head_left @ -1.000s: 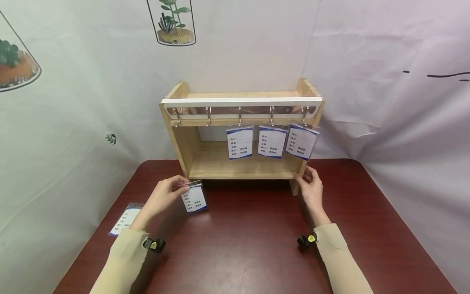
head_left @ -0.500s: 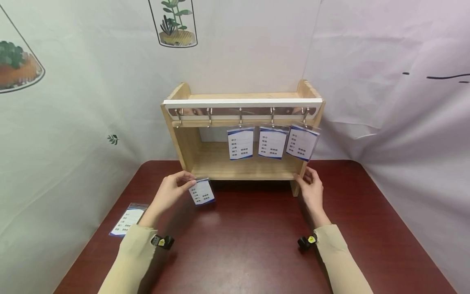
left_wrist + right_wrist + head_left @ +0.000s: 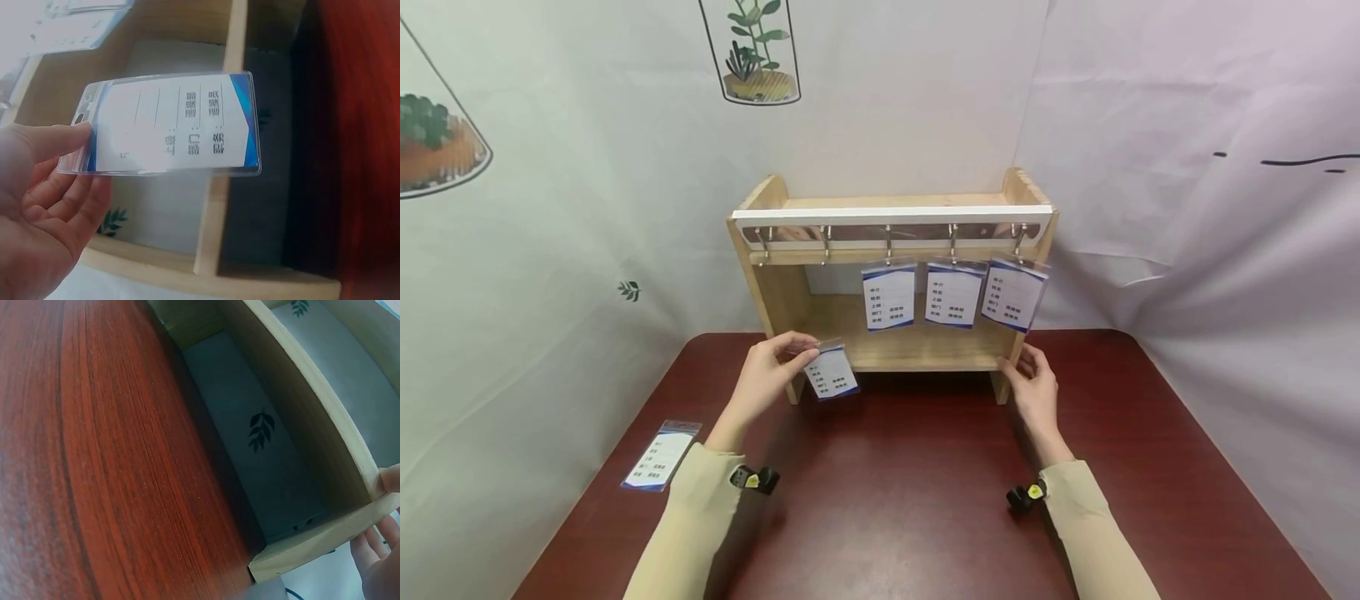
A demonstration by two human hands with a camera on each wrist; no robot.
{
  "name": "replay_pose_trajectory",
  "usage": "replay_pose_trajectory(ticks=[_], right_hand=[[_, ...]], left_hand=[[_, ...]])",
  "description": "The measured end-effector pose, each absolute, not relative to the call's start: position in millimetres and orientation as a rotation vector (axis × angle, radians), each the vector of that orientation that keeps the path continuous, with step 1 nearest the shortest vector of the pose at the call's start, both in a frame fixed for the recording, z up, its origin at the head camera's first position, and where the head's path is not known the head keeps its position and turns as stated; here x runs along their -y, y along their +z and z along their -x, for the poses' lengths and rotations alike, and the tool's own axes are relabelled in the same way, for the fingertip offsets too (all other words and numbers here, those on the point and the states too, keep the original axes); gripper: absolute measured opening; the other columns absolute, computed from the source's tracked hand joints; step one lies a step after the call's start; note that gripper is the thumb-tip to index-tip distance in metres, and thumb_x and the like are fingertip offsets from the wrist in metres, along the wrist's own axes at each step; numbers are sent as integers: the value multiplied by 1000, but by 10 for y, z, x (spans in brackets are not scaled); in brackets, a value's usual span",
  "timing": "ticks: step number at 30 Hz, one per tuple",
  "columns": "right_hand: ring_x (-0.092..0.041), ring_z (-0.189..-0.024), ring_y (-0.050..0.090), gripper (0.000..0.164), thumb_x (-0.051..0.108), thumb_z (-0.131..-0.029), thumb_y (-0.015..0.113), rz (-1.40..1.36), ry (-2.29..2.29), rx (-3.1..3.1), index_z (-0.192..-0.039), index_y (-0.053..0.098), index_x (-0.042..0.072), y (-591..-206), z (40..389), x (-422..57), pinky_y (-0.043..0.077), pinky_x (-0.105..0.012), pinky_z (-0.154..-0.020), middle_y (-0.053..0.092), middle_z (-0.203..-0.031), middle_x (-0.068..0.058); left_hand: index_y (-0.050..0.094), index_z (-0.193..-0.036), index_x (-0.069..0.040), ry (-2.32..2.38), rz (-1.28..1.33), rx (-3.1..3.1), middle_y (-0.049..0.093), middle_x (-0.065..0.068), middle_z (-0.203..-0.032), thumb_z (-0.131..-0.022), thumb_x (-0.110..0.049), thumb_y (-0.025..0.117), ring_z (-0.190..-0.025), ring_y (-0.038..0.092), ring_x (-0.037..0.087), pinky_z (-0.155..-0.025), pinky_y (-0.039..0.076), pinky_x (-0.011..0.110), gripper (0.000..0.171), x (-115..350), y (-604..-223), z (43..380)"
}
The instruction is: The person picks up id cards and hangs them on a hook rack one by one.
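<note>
My left hand (image 3: 767, 367) pinches the top edge of a clear plastic badge holder (image 3: 831, 372) with a white and blue printed card inside. In the left wrist view the thumb lies over the slotted end of the badge holder (image 3: 175, 125), the other fingers behind it. It hangs in front of the left side of a wooden shelf (image 3: 925, 358). My right hand (image 3: 1036, 392) grips the shelf's right side panel, thumb on the front; the right wrist view shows fingers beyond the panel (image 3: 325, 540). Three like badge holders (image 3: 955, 296) hang from the middle and right hooks of the rail (image 3: 857, 233).
Another badge holder (image 3: 661, 457) lies flat on the dark red table (image 3: 910, 500) at the left. Two hooks (image 3: 825, 246) at the rail's left end bear nothing. A pale printed cloth (image 3: 550, 250) stands behind and around the table.
My left hand has moved right and upward with the badge holder, from beside the shelf's left foot to before its lower board. The right hand keeps its grip on the side panel.
</note>
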State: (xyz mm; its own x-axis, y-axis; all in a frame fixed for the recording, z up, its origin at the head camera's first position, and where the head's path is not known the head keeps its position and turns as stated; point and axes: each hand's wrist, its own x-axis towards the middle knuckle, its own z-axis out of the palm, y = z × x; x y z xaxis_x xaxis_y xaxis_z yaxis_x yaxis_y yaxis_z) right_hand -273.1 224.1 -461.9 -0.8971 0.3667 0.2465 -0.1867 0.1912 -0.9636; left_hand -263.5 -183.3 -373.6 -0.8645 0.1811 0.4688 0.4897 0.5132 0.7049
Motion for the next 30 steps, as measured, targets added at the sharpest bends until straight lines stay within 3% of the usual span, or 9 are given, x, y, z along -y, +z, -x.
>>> replay_pose_trajectory(ticks=[11,16,27,30], right_hand=[[-33,-124,56,48,9,-95,70,177,1785,2068,-137,52,-4,-4379,2563,-2165,45,-7,-76,57,-136,-25],[-36,-122,56,48,9,-95,69,159,1763,2080,-137,51,-7,-4233,2462,-2109,45,-8,-76,57,-135,-29],[-30,-123,57,52,19,-95,73,171,1764,2066,-139,53,1,-4602,2730,-2250,46,-11,-80,58,-137,-21],[-30,-123,57,52,20,-94,73,159,1763,2062,-138,53,1,-4621,2737,-2252,47,-10,-79,59,-136,-21]], left_hand=[[72,-112,-2,-1354,528,2331,74,14,-103,-95,-10,71,-90,66,20,-76,50,20,19,1642,-3476,2630],[71,-111,2,-1364,513,2264,73,18,-102,-95,-5,69,-89,64,15,-76,49,21,18,1529,-3227,2474],[70,-109,6,-1401,568,2113,72,21,-99,-94,-1,70,-85,62,9,-76,49,19,17,1424,-2979,2435],[71,-109,2,-1403,598,2072,73,16,-99,-94,-6,71,-86,63,10,-76,50,20,17,1468,-3029,2556]])
